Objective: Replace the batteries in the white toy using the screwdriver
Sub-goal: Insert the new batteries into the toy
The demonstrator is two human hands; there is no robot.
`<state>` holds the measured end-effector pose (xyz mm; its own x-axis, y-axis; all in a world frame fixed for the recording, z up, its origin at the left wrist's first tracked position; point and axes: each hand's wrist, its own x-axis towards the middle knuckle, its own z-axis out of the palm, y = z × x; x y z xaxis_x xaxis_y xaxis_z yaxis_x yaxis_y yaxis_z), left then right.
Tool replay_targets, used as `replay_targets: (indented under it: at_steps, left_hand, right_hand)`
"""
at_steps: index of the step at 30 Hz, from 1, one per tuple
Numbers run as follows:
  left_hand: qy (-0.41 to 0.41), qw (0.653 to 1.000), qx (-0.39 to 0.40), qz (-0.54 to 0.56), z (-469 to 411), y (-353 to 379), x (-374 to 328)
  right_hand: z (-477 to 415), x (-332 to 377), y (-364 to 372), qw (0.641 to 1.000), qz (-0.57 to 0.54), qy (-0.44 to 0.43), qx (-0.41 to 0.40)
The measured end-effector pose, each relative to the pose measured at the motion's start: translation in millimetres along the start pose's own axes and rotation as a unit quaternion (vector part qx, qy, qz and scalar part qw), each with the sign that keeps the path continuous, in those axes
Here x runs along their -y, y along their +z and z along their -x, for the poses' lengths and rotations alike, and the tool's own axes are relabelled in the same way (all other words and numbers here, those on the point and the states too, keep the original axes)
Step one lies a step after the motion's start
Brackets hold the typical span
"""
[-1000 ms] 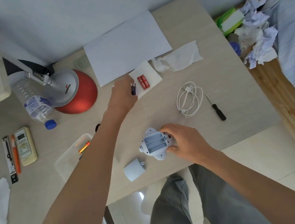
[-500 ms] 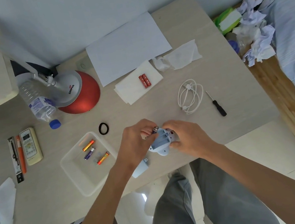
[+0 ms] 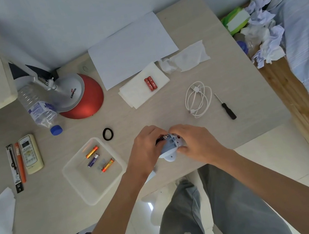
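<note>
Holding the toy (image 3: pixel 170 147) between both hands at the near edge of the table (image 3: pixel 243 121), we are keeping its open battery bay tilted up toward us. Our right hand (image 3: pixel 196 143) is wrapping the toy's right side, thumb pressed against its lower edge. Our left hand (image 3: pixel 147 149) is pinching a battery (image 3: pixel 162 137) at the bay's left end, its metal tip just showing between our fingertips; we cannot tell whether it is seated. Just beyond our hands and to the right, a coiled white cable (image 3: pixel 198 99) is lying, with the screwdriver (image 3: pixel 226 106) beside it, untouched. Farther ahead, two red batteries (image 3: pixel 151 83) are sitting side by side on a napkin (image 3: pixel 138 90). Left of our grip, a clear tray (image 3: pixel 78 181) is holding three more batteries (image 3: pixel 97 159), well apart from the toy, and a black ring (image 3: pixel 108 134) is lying between tray and hands.
</note>
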<state>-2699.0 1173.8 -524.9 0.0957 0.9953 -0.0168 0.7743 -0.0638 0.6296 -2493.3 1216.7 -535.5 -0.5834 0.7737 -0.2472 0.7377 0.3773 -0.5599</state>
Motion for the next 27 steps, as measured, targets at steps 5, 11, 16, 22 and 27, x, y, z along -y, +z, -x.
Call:
replay_targets:
  at_steps: [5, 11, 16, 22, 27]
  left_hand:
    - [0.023, 0.999, 0.028, -0.031, -3, 0, 11]
    - [-0.011, 0.999, 0.051, -0.005, -4, -2, 16]
    - [-0.096, 0.990, 0.036, 0.100, -5, 0, 20]
    - [-0.171, 0.980, -0.022, 0.104, -7, 9, 18]
    - [-0.227, 0.955, 0.030, 0.189, -7, 10, 20]
  right_hand:
    - [0, 7, 0, 0.999, 0.031, -0.022, -0.013]
    - [1, 5, -1, 1.000, 0.023, -0.013, -0.011]
    - [1, 5, 1, 1.000, 0.026, -0.009, -0.014]
    - [3, 4, 3, 0.999, 0.030, -0.012, -0.021]
    - [2, 5, 2, 0.999, 0.033, -0.013, -0.029]
